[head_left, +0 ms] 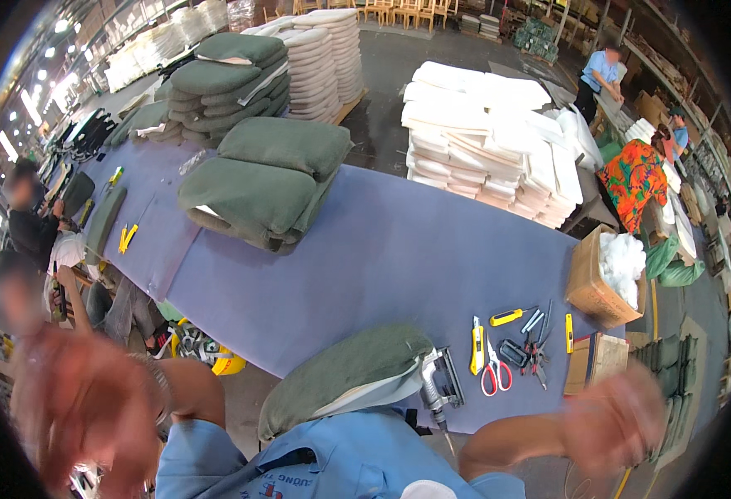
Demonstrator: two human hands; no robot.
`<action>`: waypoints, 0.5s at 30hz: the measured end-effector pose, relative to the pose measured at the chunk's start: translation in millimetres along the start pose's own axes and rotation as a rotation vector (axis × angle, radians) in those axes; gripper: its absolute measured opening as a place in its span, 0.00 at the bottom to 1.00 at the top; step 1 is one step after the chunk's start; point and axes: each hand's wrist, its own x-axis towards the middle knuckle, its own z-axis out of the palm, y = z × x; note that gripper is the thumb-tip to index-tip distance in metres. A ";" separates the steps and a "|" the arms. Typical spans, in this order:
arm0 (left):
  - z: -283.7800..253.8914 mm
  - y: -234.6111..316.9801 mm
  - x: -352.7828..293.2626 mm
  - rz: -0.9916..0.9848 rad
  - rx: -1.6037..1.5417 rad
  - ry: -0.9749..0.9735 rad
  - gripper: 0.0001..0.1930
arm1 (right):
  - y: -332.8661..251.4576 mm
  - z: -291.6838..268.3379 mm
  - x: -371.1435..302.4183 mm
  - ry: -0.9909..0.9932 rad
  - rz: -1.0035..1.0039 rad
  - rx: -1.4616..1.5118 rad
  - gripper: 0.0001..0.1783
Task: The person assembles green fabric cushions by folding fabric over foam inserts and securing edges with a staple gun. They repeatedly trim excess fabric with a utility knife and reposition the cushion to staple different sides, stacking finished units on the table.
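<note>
Both hands are motion-blurred and held clear of the blue-covered table (365,258); nothing is seen gripped. Left hand (83,407) is off the table's left edge, right hand (619,420) off its near-right corner. Finger spread can't be told. Green cushion (340,370) lies on the table's near edge, between them, staple gun (440,382) touching its right side.
</note>
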 end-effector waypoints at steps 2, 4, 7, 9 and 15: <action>32.9 -2.3 -55.1 -0.415 -0.034 -0.387 0.23 | 65.5 26.0 -74.4 0.120 0.540 -0.087 0.15; 50.3 -21.6 -126.6 -0.716 0.044 -0.741 0.23 | 92.6 30.3 -144.8 -0.237 1.078 -0.345 0.11; -37.8 -29.5 -283.3 -0.882 0.360 -1.234 0.27 | 89.9 31.3 -255.6 -0.406 1.175 -0.491 0.14; -129.8 3.2 -367.0 -1.067 0.427 -1.577 0.32 | 86.0 27.8 -297.9 -0.397 1.253 -0.425 0.14; -221.8 116.8 -396.2 -2.034 0.293 -1.514 0.34 | 65.8 10.3 -311.7 -0.724 1.510 -0.352 0.14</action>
